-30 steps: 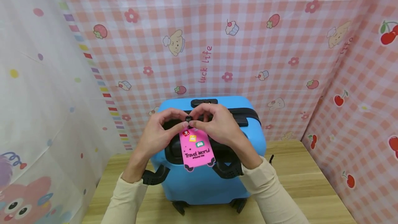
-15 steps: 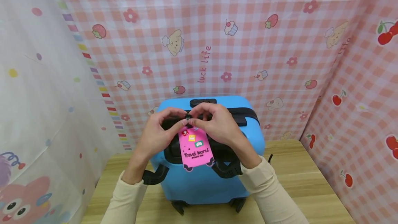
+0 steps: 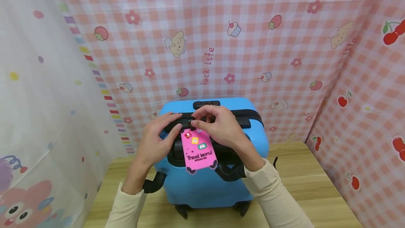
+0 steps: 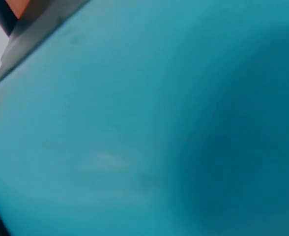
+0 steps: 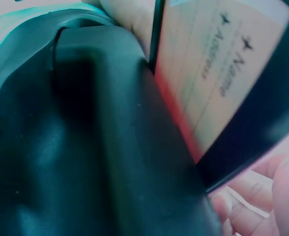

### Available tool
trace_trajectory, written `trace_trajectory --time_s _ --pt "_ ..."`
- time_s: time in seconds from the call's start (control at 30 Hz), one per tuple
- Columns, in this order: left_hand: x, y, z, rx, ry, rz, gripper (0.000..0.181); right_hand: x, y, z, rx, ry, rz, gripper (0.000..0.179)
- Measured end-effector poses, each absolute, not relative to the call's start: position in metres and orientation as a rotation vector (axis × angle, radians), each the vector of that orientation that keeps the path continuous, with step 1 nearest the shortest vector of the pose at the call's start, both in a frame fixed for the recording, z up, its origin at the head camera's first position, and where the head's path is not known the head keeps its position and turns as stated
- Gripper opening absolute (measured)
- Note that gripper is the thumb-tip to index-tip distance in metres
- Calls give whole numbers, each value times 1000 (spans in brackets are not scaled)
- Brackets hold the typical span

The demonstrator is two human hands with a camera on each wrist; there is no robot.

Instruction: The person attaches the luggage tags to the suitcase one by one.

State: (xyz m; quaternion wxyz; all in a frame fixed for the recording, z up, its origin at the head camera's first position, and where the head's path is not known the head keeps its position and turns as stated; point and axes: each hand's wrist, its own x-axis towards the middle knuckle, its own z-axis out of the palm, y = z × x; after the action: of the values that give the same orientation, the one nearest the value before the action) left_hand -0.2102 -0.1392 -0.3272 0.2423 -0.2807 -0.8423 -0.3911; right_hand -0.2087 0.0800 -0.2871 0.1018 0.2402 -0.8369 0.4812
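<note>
A pink luggage tag (image 3: 200, 154) printed "Travel World" hangs at the top front of an upright blue suitcase (image 3: 209, 189). My right hand (image 3: 223, 127) pinches the tag's short black strap (image 3: 191, 122) between thumb and fingers. Just left of the strap is my left hand (image 3: 153, 141), thumb and fingers apart with nothing between them; whether its fingertips touch the suitcase I cannot tell. In the right wrist view the tag's back shows a paper card (image 5: 208, 64) with "Name" and "Address" lines, beside a black suitcase handle (image 5: 130, 123). Only blue shell fills most of the left wrist view.
The suitcase stands on a wood-grain table (image 3: 297, 178) on small black wheels (image 3: 243, 208). A pink checked cloth (image 3: 202, 34) hangs close behind it, with a white patterned cloth (image 3: 63, 97) at the left. Black wrist mounts (image 3: 231, 172) sit under both wrists.
My left hand has let go of the strap and moved slightly left, its thumb and fingers spreading apart. The right hand keeps its pinch, and the tag hangs in the same place.
</note>
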Motion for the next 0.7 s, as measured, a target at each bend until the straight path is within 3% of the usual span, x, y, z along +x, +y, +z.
trace_trajectory --time_s 0.7 --pt "-205 -144 -335 -689 -2462 -1060 43 -192 119 -299 741 -2161 1447 13"
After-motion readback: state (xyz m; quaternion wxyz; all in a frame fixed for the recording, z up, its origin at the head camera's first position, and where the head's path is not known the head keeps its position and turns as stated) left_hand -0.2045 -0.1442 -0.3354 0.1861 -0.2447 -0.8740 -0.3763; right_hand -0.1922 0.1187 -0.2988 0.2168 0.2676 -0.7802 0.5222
